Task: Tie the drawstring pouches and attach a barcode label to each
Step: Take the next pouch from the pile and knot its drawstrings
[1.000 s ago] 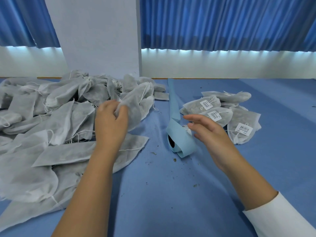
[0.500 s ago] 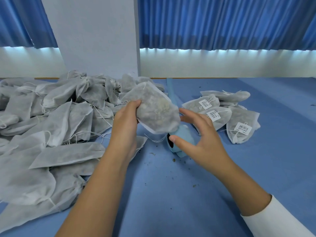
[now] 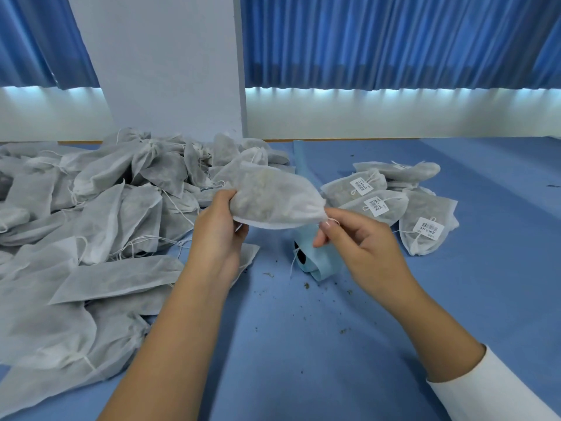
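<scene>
My left hand (image 3: 220, 230) grips the left end of a filled grey drawstring pouch (image 3: 273, 197), held level above the table. At the pouch's right, gathered end, my right hand (image 3: 358, 241) pinches the thin white drawstring (image 3: 332, 220). A loose end of string hangs down toward the roll of light-blue label backing (image 3: 314, 253), which lies on the table just under the pouch. A large heap of unlabelled grey pouches (image 3: 100, 214) covers the left side. Several pouches with barcode labels (image 3: 394, 205) lie at the right.
The blue table surface (image 3: 303, 344) in front of me carries small dark crumbs near the roll. A strip of blue backing paper (image 3: 302, 159) runs from the roll toward the far edge. A white pillar and blue curtains stand behind the table.
My left hand lifted one pouch from the heap and carried it right, over the roll. My right hand rose from the roll to the pouch's gathered end and pinched the string.
</scene>
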The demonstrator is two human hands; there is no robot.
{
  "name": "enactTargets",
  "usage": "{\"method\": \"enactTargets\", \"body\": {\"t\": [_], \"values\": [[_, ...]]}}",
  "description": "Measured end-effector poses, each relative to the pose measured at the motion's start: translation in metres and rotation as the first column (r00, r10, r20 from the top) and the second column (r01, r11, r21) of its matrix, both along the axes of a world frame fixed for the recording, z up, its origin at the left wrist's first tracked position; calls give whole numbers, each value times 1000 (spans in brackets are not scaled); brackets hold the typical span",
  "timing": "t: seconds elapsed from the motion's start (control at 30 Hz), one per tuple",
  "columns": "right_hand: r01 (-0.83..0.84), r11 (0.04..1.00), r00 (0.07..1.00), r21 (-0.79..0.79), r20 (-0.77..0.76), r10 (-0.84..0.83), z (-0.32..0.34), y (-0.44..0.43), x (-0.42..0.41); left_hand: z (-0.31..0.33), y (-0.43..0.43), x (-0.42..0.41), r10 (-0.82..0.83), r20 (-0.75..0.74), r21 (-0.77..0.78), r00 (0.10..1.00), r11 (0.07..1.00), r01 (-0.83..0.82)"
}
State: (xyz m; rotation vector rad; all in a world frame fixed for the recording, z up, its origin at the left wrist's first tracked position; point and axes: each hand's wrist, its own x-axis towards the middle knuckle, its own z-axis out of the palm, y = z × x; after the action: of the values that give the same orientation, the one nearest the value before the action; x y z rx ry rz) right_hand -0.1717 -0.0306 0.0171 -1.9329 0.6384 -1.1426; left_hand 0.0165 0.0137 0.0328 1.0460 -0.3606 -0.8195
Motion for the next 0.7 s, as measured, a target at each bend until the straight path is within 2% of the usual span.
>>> {"method": "enactTargets", "body": {"t": [0.13,0.2,0.23,0.27,0.3,0.37,0.4,0.43,0.47,0.53,0.63,0.7], "values": [[-55,996,997,69,-54,59,0,0,-2,-6,-2,15,121,169,238,978,958,-160],[-101,989,991,104,-73,109,1,2,-3,-7,-1,20,121,199,295,972,939,-177],[-120,985,989,123,-74,129,2,3,-4,-7,-2,22,92,277,330,956,926,-184],[-117,985,988,124,-85,128,2,3,-3,-8,-2,20,34,424,378,905,901,-211],[-98,989,988,108,-107,109,1,3,-3,-10,-3,17,-33,591,401,806,879,-258],[-66,996,986,55,-149,74,-1,3,-1,-10,1,5,-81,813,314,576,895,-317],[-66,997,985,38,-155,72,-2,3,0,-10,3,-1,-77,872,233,484,934,-272],[-74,997,986,29,-151,78,-2,3,0,-9,7,-7,-79,902,161,424,974,-161],[-82,996,986,22,-143,84,-3,3,0,-5,10,-13,-105,910,124,400,992,-22],[-93,996,988,-1,-124,92,-3,2,0,1,18,-26,-217,905,143,366,965,218],[-103,995,989,-19,-107,100,-3,1,0,5,22,-35,-292,940,234,178,928,289],[-94,995,990,-39,-107,89,-2,1,0,6,22,-32,-320,941,278,110,917,287]]}}
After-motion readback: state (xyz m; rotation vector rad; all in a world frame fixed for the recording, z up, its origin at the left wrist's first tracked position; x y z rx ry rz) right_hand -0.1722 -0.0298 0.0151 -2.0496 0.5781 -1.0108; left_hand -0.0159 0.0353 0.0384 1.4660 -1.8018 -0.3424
